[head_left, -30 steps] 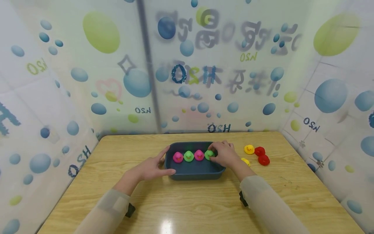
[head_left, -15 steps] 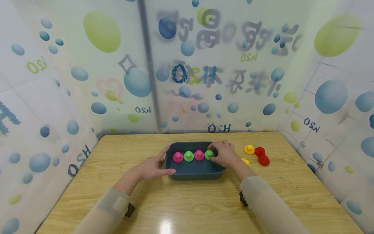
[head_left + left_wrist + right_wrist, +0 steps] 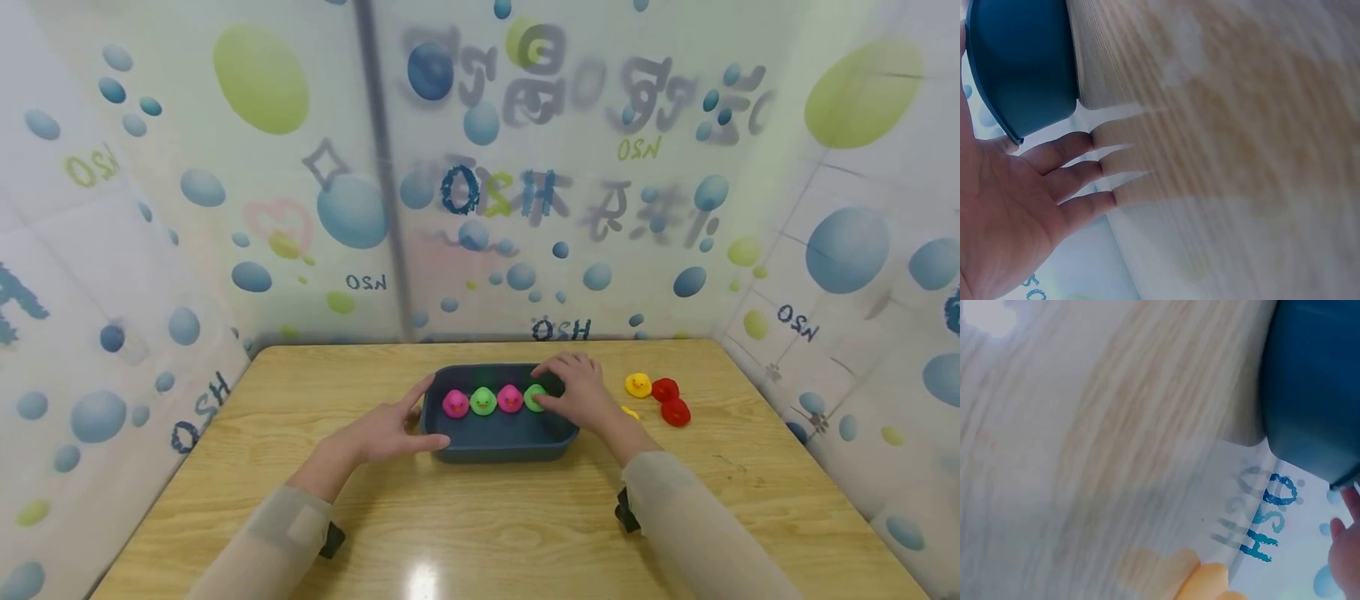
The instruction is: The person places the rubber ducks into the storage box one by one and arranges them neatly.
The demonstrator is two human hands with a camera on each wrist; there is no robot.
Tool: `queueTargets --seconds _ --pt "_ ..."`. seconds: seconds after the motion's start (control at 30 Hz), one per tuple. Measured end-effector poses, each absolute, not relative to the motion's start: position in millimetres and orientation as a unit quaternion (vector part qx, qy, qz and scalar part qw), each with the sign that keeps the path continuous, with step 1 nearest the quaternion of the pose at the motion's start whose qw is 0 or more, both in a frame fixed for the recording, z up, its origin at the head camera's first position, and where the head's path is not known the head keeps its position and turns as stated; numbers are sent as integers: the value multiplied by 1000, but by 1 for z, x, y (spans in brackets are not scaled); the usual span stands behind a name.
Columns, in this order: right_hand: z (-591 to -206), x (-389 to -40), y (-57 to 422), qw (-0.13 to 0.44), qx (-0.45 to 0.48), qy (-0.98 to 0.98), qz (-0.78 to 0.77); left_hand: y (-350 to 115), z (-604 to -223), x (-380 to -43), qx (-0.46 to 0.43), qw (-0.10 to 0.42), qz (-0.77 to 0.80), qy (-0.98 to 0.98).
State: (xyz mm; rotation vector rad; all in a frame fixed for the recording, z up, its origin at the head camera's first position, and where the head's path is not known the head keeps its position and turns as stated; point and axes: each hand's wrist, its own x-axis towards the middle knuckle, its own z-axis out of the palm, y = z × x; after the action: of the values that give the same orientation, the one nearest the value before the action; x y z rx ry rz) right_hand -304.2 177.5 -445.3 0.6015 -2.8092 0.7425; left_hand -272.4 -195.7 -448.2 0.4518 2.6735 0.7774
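A dark blue rectangular tray [image 3: 495, 454] holds a row of rubber ducks: a pink duck [image 3: 455, 404], a green duck [image 3: 483, 402], a second pink duck [image 3: 510, 398] and a second green duck [image 3: 535, 397] at the right. Against the tray's left end rests my left hand [image 3: 381, 432], fingers spread, thumb at the front rim. In the left wrist view its lower fingers [image 3: 1072, 178] reach down to the table. My right hand [image 3: 581, 393] reaches over the right end, index finger raised off the rightmost duck and thumb overlapping it.
On the wooden table [image 3: 480, 517], right of the tray, lie a yellow duck [image 3: 638, 384] and two red ducks, one [image 3: 676, 412] nearer me. Another yellow duck [image 3: 630, 412] is partly hidden behind my right wrist. A patterned curtain [image 3: 480, 275] encloses the table's back and sides.
My right hand's fingers have spread and lifted a little away from the rightmost green duck, which stays in the tray. The left hand keeps its place.
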Motion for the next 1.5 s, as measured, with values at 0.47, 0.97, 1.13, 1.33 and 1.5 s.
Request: queueTargets --seconds 0.47,0.97,1.13,1.33,1.5 --pt "-427 -284 240 65 181 -925 329 -196 -450 -272 156 155 267 939" --pt "-434 -259 326 101 147 -945 274 -195 -447 -270 154 157 267 938" --pt "-436 -256 349 67 121 -954 267 -195 -447 -270 152 157 264 940" --pt "-441 -252 373 41 111 -956 267 -195 -449 -271 155 155 266 939" --pt "-446 -252 384 13 106 -955 278 -196 -450 -272 153 156 269 938"
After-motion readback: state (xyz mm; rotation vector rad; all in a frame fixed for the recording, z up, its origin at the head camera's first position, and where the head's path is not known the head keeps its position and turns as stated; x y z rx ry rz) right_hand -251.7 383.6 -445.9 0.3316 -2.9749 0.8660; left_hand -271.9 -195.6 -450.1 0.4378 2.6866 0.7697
